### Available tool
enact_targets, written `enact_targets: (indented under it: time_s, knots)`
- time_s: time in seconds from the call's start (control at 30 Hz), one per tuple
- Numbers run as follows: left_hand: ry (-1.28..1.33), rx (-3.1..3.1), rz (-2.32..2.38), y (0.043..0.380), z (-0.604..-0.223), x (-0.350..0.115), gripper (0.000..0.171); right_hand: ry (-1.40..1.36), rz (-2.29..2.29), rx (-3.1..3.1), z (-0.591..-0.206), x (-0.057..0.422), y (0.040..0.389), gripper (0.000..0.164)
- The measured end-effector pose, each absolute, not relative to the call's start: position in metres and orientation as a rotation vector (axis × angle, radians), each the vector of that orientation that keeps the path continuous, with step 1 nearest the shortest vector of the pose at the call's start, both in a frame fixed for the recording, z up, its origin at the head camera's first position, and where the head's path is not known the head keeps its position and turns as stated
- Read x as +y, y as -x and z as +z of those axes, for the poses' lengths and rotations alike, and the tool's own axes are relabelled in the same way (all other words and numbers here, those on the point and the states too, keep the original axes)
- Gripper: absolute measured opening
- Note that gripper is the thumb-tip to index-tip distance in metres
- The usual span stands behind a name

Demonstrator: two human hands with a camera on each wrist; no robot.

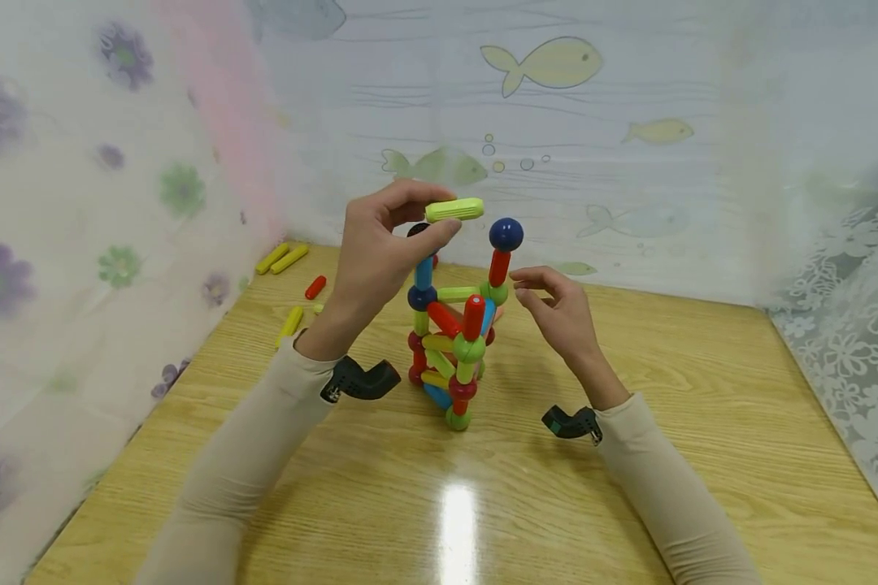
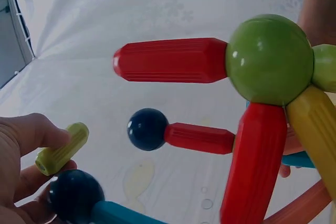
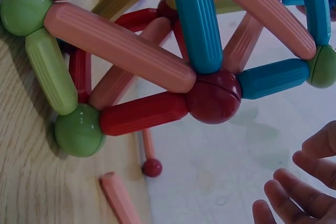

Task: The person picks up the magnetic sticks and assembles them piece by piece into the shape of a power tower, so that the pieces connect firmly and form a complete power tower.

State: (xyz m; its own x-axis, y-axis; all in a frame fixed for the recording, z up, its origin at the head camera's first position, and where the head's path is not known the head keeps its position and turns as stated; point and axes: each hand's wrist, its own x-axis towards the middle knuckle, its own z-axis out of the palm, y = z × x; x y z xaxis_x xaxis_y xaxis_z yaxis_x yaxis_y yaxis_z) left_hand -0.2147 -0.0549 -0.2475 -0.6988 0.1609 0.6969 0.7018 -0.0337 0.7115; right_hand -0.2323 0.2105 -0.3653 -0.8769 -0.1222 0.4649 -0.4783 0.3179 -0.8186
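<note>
My left hand (image 1: 380,248) pinches a short yellow-green magnetic rod (image 1: 455,210) between thumb and fingers. Beside those fingers, a dark blue ball (image 2: 76,196) tops a blue rod (image 1: 423,274); whether the hand touches this ball I cannot tell. Both belong to a tower of magnetic rods and balls, with a green ball (image 1: 470,348) at its front corner and a bare red rod (image 1: 473,317) upright on it. Another dark blue ball (image 1: 506,235) caps a red rod (image 1: 499,268) at the back right. Loosely bent and holding nothing, my right hand (image 1: 562,317) hovers right of the tower.
Several loose rods lie on the wooden table (image 1: 380,487) at the back left, among them a yellow rod (image 1: 289,258) and a small red rod (image 1: 315,287). A pink rod (image 3: 119,198) lies behind the tower. Patterned curtains (image 1: 629,179) border the table.
</note>
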Motion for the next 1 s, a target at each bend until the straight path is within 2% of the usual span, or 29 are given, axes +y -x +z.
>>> enact_targets:
  time_s: [0.33,1.0]
  knots:
    - [0.893,-1.930,-1.831,0.224,-0.259,-0.049,0.019,-0.544,1.570,-2.284,-0.367,0.210,0.234,0.023]
    - [0.941,-1.997,-1.778,0.223,-0.268,-0.047,0.022,-0.566,1.624,-2.276,-0.366,0.210,0.233,0.022]
